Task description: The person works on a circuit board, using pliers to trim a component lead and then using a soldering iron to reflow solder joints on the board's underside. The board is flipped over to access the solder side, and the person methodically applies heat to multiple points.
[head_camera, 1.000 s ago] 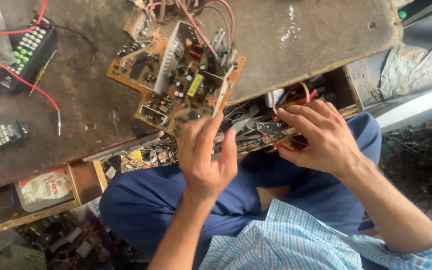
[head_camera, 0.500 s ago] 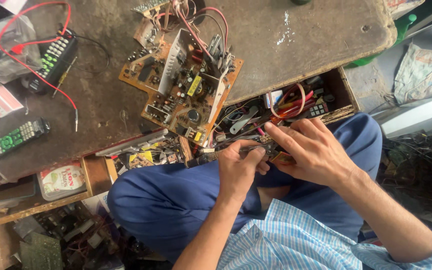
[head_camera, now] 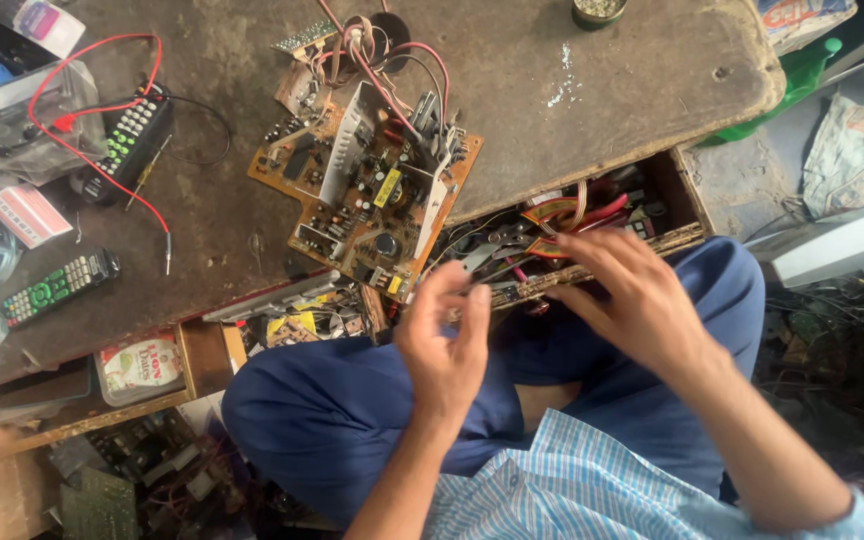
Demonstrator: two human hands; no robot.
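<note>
My left hand point(head_camera: 442, 340) hovers over my lap at the front of an open wooden drawer point(head_camera: 690, 205). Its fingers curl toward the thumb, and anything between them is hidden. My right hand point(head_camera: 642, 300) is blurred. Its fingers are spread over the drawer's front edge, above a tangle of red wires, ribbon cable and metal tools point(head_camera: 552, 225). I see nothing in it. An orange-brown circuit board point(head_camera: 372, 190) with a metal heat sink and red wires lies on the worn workbench point(head_camera: 572, 130), just beyond my left hand.
A black keypad device point(head_camera: 132, 140) with red leads and a slim remote point(head_camera: 57, 290) lie at the left of the bench. A second open drawer point(head_camera: 202, 360) holds a printed pouch and parts. A green bottle point(head_camera: 802, 70) and cloth are at the right, and scrap boards lie on the floor.
My hands have parted: the left drew back toward me with its fingers curled, and the right slid right along the drawer front. The view has shifted, showing more of the bench's left side.
</note>
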